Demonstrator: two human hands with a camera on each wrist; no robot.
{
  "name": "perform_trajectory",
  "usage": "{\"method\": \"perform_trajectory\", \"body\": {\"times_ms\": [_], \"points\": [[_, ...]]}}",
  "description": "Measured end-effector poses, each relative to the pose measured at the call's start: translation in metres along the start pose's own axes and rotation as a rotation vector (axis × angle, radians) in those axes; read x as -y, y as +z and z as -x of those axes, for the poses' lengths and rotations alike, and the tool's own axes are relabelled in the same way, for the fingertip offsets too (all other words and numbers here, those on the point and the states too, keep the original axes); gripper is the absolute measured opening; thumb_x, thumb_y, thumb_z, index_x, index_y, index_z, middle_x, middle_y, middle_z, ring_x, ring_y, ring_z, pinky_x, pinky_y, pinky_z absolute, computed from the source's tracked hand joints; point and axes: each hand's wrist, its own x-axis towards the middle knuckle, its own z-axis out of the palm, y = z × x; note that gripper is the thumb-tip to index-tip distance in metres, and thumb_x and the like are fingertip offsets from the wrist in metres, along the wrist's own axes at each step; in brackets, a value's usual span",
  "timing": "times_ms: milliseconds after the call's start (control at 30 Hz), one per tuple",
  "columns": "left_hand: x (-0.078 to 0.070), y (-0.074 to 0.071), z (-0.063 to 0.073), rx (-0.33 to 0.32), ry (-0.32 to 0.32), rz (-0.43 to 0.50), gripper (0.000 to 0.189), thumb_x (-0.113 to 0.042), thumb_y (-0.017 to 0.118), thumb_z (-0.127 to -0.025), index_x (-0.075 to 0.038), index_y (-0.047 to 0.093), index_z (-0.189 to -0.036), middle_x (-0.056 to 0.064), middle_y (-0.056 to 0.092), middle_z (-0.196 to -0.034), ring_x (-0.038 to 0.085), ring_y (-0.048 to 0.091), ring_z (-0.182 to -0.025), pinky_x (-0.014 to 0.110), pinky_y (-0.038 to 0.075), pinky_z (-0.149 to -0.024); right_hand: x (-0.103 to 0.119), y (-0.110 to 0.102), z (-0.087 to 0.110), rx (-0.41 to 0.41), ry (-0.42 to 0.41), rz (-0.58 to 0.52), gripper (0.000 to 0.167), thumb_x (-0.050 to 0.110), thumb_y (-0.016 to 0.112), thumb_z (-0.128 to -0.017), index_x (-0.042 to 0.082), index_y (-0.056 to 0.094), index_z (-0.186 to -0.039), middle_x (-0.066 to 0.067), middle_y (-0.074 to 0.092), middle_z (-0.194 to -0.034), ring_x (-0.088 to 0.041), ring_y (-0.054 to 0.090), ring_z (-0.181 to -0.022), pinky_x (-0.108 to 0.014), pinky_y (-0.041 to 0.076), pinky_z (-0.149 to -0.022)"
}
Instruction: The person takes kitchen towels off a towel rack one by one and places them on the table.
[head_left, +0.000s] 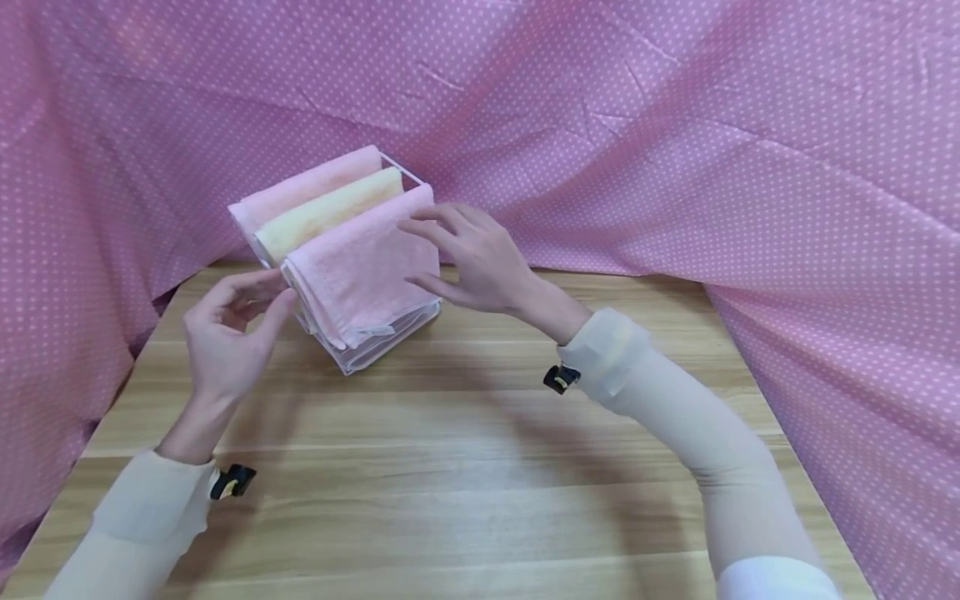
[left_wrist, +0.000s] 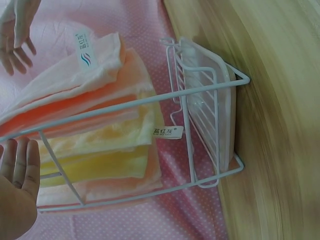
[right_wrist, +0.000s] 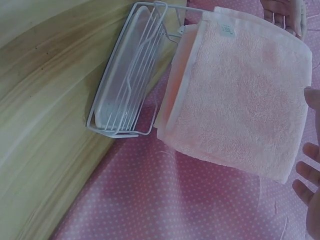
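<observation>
A white wire towel rack [left_wrist: 125,104] stands on the table, with a pink towel [head_left: 367,262] draped over its front bar. Behind that hang a yellow towel [head_left: 330,215] and another pink towel [head_left: 311,183]. My left hand [head_left: 228,337] is at the rack's left side, fingers loosely bent beside the upper frame; whether they touch it, I cannot tell. At the front pink towel's right edge is my right hand [head_left: 476,258], its fingers spread and gripping nothing. Labels show on the towels in the left wrist view.
Low in the rack sits a whitish tray [right_wrist: 120,75] behind wire bars. The wooden table [head_left: 465,467] extends in front of the rack. Pink dotted cloth [head_left: 600,142] hangs behind and along both sides.
</observation>
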Motion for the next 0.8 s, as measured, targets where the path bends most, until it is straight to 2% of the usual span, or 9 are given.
{"method": "perform_trajectory", "body": {"times_ms": [233, 300, 400, 633, 800], "points": [[0.003, 0.004, -0.004, -0.06, -0.038, 0.032, 0.016, 0.016, 0.074, -0.085, 0.011, 0.075, -0.1, -0.003, 0.081, -0.093, 0.004, 0.075, -0.079, 0.01, 0.064, -0.074, -0.002, 0.011, -0.015, -0.036, 0.001, 0.025, 0.052, 0.046, 0.074, -0.097, 0.014, 0.067, -0.137, -0.008, 0.069, -0.134, -0.027, 0.067, -0.119, -0.04, 0.062, -0.1], [0.004, 0.005, -0.006, -0.061, -0.039, 0.027, 0.015, 0.015, 0.074, -0.086, 0.01, 0.075, -0.1, -0.004, 0.081, -0.093, 0.004, 0.075, -0.079, 0.011, 0.064, -0.072, -0.003, 0.013, -0.019, -0.048, 0.002, 0.026, 0.05, 0.045, 0.074, -0.097, 0.014, 0.068, -0.136, -0.008, 0.07, -0.133, -0.028, 0.067, -0.12, -0.04, 0.062, -0.099], [0.004, 0.006, -0.008, -0.071, -0.054, 0.069, 0.015, 0.016, 0.074, -0.086, 0.009, 0.076, -0.099, -0.001, 0.081, -0.091, 0.006, 0.075, -0.078, 0.012, 0.065, -0.071, -0.004, 0.016, -0.024, -0.047, 0.008, 0.031, 0.047, 0.045, 0.072, -0.098, 0.014, 0.069, -0.135, -0.009, 0.071, -0.132, -0.027, 0.067, -0.12, -0.039, 0.062, -0.098], [0.004, 0.009, -0.011, -0.093, -0.081, 0.084, 0.016, 0.016, 0.073, -0.087, 0.003, 0.077, -0.097, 0.001, 0.08, -0.089, 0.007, 0.075, -0.075, 0.015, 0.066, -0.069, -0.003, 0.019, -0.038, 0.032, 0.079, 0.049, 0.044, 0.047, 0.068, -0.101, 0.019, 0.069, -0.134, -0.007, 0.069, -0.134, -0.027, 0.065, -0.124, -0.039, 0.058, -0.107], [0.004, 0.009, -0.011, -0.102, -0.085, 0.065, 0.018, 0.016, 0.072, -0.088, 0.0, 0.077, -0.096, 0.0, 0.08, -0.09, 0.007, 0.075, -0.075, 0.016, 0.066, -0.068, -0.002, 0.021, -0.049, 0.115, 0.106, 0.054, 0.042, 0.049, 0.066, -0.103, 0.02, 0.07, -0.134, -0.005, 0.069, -0.134, -0.024, 0.063, -0.125, -0.037, 0.056, -0.108]]}}
